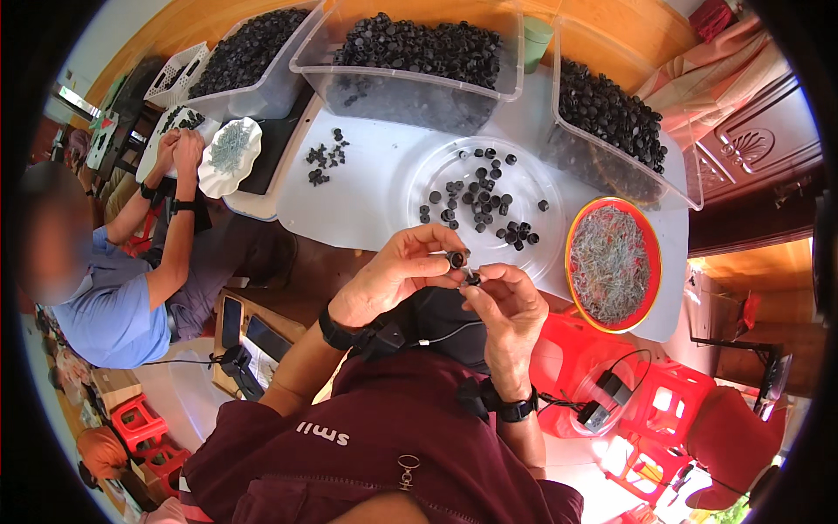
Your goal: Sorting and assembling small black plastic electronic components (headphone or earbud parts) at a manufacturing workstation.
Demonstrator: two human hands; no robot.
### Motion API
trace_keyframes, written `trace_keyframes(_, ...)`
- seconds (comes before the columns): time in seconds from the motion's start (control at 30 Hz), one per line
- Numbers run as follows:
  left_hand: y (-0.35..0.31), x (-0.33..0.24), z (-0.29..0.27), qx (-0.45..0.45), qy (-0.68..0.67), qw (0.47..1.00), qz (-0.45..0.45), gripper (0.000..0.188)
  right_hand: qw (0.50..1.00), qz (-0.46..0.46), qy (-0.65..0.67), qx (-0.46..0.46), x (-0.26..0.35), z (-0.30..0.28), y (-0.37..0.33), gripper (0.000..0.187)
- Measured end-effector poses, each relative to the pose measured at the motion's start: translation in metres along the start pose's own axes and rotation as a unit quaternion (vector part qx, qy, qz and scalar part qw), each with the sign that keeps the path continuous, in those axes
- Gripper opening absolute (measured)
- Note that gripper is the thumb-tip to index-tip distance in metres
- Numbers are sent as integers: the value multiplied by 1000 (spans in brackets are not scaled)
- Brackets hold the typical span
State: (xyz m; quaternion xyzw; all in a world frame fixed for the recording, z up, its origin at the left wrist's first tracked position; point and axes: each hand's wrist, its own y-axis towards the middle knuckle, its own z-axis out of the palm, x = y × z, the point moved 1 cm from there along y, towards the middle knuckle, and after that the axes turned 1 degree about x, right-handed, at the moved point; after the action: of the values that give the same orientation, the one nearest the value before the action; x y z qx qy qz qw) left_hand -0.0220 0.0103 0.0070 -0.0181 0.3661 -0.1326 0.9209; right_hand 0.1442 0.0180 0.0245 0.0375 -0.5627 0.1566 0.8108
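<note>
My left hand (403, 269) grips a small round black cap (455, 259) between thumb and fingers, its hollow side showing. Close beside it, my right hand (504, 307) pinches a smaller black piece (472, 279). The two pieces are held nearly together; whether they touch I cannot tell. Just beyond my hands lies a clear round tray (543, 229) with several loose black caps (482, 197) on it. Left of the tray, a small pile of little black parts (327, 157) rests on the white table (367, 205). On the right stands a red basin (648, 301) of thin, clear, needle-like pieces (611, 262).
Clear plastic bins of black parts stand along the back: a left bin (271, 98), a middle bin (410, 106) and a right bin (602, 166). At left, a co-worker (122, 288) handles parts near a white scalloped plate (206, 179). Red stools (668, 402) stand at lower right.
</note>
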Motion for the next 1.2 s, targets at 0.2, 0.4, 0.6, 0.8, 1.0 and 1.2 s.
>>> trace_keyframes(0.2, -7, -5, -1, -10, 58, 998, 15, 21, 997, -81, 1, 14, -9, 7, -1, 21)
trace_keyframes(0.4, -11, -6, -1, -33, 82, 996, 8, 18, 995, -95, -16, 4, -10, 10, -5, 19)
trace_keyframes(0.6, -9, -6, 3, -42, 114, 992, 17, 18, 995, -101, -20, -6, -8, 12, -5, 19)
trace_keyframes(0.8, -8, -7, 5, -39, 128, 991, 12, 18, 991, -118, -55, -14, -13, 8, -4, 18)
trace_keyframes(1.0, -8, -5, 5, -45, 146, 988, 20, 18, 990, -121, -72, -24, -13, 8, -5, 19)
trace_keyframes(1.2, -8, -8, 8, -39, 226, 973, 41, 17, 985, -136, -96, -36, -13, 8, -4, 18)
